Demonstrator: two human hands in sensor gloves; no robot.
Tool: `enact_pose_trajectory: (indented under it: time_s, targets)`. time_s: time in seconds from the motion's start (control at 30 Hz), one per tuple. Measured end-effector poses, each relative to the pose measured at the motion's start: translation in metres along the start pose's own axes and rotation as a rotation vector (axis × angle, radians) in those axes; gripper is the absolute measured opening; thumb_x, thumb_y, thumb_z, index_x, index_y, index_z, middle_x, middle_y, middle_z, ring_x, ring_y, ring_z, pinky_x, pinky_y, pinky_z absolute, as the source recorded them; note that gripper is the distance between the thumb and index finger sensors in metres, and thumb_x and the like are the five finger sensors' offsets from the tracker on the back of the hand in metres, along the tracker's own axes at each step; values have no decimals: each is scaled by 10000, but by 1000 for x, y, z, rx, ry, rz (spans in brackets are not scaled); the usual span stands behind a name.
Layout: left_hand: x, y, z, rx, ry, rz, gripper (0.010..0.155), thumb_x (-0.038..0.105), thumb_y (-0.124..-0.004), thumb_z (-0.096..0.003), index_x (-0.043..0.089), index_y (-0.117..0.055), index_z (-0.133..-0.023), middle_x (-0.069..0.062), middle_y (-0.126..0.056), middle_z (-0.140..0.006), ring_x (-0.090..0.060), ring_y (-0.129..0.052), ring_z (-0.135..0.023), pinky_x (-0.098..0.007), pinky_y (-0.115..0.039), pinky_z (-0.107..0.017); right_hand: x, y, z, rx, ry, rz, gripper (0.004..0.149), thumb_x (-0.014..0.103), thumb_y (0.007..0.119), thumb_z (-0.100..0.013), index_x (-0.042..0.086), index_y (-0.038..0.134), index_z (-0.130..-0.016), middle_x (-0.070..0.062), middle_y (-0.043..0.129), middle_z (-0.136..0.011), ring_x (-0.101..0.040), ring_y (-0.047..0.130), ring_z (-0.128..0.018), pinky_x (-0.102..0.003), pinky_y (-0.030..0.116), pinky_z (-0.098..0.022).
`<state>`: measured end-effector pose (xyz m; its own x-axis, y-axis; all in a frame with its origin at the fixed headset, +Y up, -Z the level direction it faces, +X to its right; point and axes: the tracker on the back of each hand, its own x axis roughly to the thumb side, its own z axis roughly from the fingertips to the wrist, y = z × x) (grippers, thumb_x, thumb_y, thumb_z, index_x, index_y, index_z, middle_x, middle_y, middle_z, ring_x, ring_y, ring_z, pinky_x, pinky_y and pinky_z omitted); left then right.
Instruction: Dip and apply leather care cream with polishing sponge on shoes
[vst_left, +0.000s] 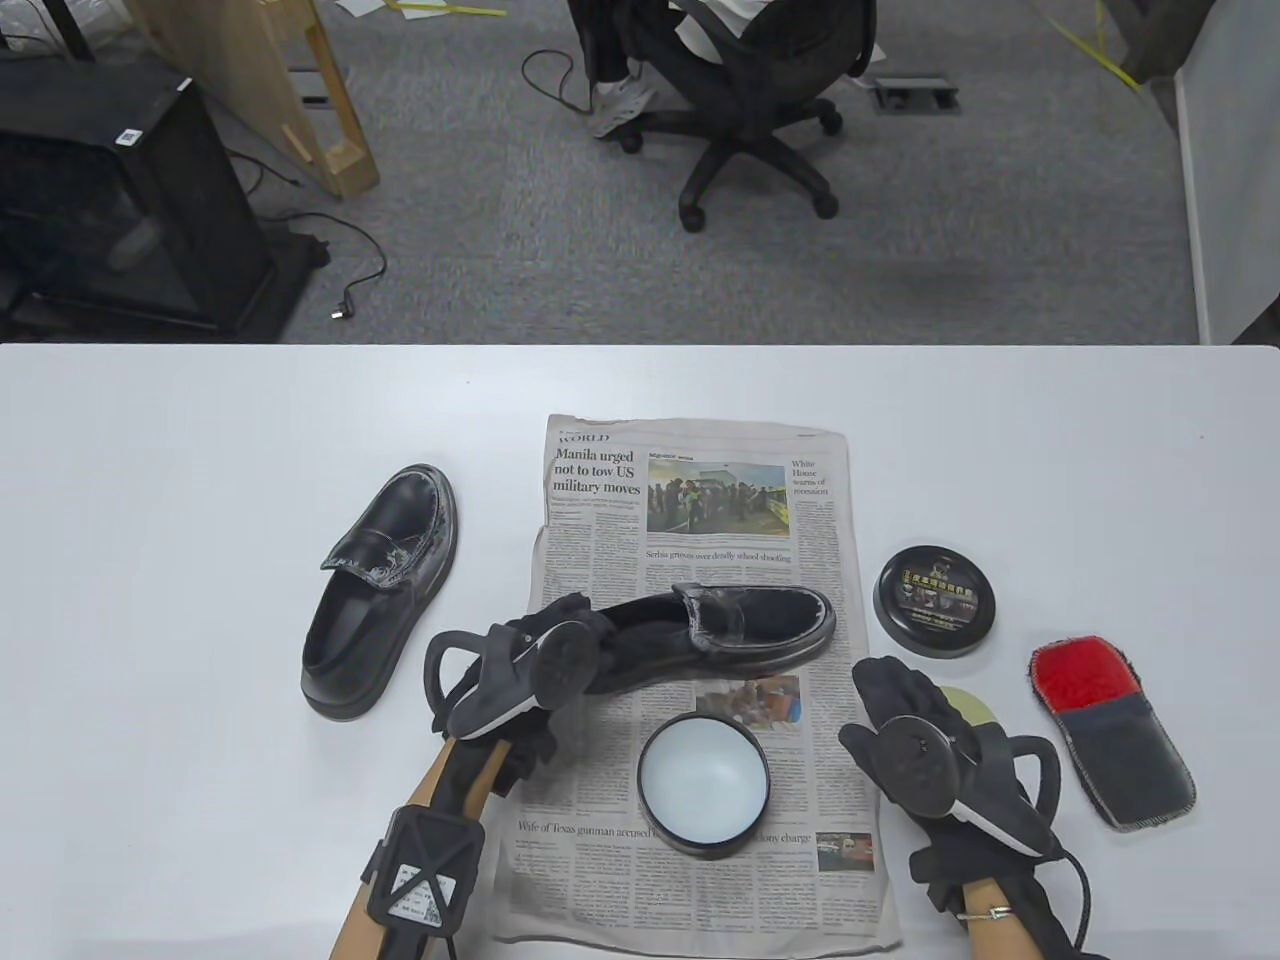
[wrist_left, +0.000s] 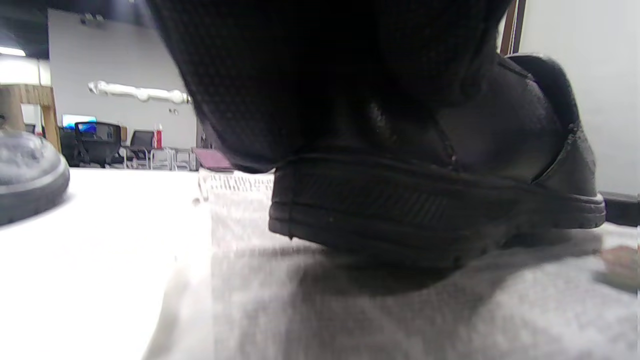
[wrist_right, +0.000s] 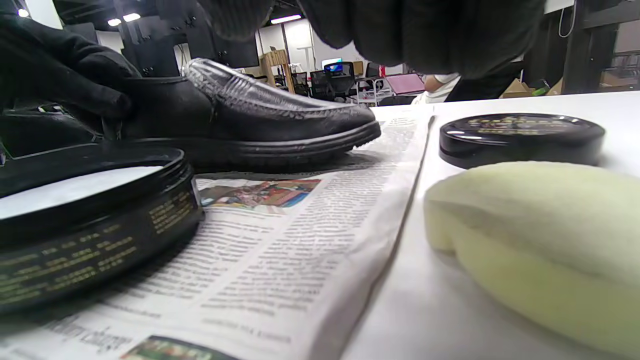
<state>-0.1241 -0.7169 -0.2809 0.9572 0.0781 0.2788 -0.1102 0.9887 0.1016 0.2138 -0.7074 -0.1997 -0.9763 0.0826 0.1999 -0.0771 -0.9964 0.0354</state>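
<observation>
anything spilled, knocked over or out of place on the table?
Nothing stands out. The open black tin of pale cream sits upright on the newspaper, and its black lid lies flat beside it. Both black leather shoes stand on their soles. The yellow-green sponge lies on the table, with no spills.

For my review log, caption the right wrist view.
Right hand hovers above yellow sponge; open cream tin and shoe on newspaper.

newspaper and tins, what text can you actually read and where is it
"WORLD": newspaper header.
"Manila urged not to tow US military moves": its top-left headline.
"White House warns of recession": top-right headline.
Lid label: too small.
Open cream tin gold side print: blurred.
</observation>
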Motion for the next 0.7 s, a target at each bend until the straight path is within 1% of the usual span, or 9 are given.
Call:
enact_pose_trajectory:
  time_s: [0.07, 0.17, 0.27, 0.3, 0.37, 0.43, 0.57, 0.63, 0.7]
  targets:
    - [-5, 15, 7, 69, 28, -5, 385, 492, -822, -457, 366, -870, -818, -51, -944, -963, -290, -1041, -687, -260, -963, -439, -1, 1, 0, -14, -6, -21, 683, 514, 537, -590, 143, 430, -1154, -159, 545, -1168, -434, 639, -1026, -515, 651, -709]
    - [-24, 45, 25, 168, 114, 24, 387, 486, -819, -473, 337, -872, -826, -88, -947, -951, -311, -1040, -664, -275, -957, -420, -1, 3, -1, 4, -18, -45, 713, 528, 531, -587, 134, 392, -1165, -172, 500, -1183, -466, 584, -1042, -558, 609, -714]
    - [-57, 73, 49, 258, 252, 14, 389, 483, -817, -484, 326, -869, -836, -102, -941, -957, -319, -1035, -665, -281, -954, -423, 2, 5, -1, 13, -29, -35, 727, 536, 529, -586, 132, 374, -1170, -174, 475, -1193, -485, 554, -1051, -596, 597, -707]
    - [-66, 77, 55, 275, 289, 15, 390, 480, -818, -488, 322, -867, -841, -103, -936, -963, -323, -1030, -671, -285, -952, -427, 3, 6, -2, 16, -31, -29, 727, 537, 528, -586, 134, 372, -1171, -175, 471, -1194, -483, 552, -1052, -599, 596, -708]
    - [-98, 87, 74, 322, 424, 26, 390, 473, -822, -491, 316, -867, -845, -115, -929, -968, -335, -1025, -675, -293, -949, -429, 5, 8, -3, 24, -31, -14, 730, 536, 528, -586, 130, 367, -1172, -188, 467, -1193, -489, 546, -1052, -601, 594, -709]
    - [-122, 87, 86, 352, 526, 38, 390, 464, -827, -496, 305, -869, -849, -128, -923, -974, -349, -1017, -679, -304, -945, -431, 6, 11, -4, 37, -26, -4, 728, 535, 529, -586, 133, 369, -1171, -192, 467, -1193, -489, 549, -1051, -601, 593, -708]
    - [-165, 81, 101, 360, 747, 22, 392, 449, -834, -502, 294, -865, -860, -144, -903, -991, -371, -996, -697, -321, -936, -441, 5, 15, -6, 50, -6, 30, 718, 525, 535, -587, 132, 380, -1167, -202, 477, -1187, -490, 561, -1045, -596, 599, -707]
    - [-176, 77, 104, 356, 816, 3, 393, 446, -830, -507, 291, -861, -867, -151, -898, -994, -373, -993, -700, -321, -936, -442, 5, 15, -7, 48, -1, 39, 715, 522, 536, -587, 131, 387, -1166, -198, 483, -1186, -490, 568, -1042, -593, 602, -707]
    - [-194, 67, 109, 348, 920, 4, 395, 444, -826, -513, 292, -852, -876, -153, -891, -1000, -374, -984, -711, -323, -931, -451, 4, 16, -7, 52, 2, 37, 711, 520, 537, -587, 130, 393, -1164, -197, 485, -1185, -487, 570, -1042, -591, 605, -706]
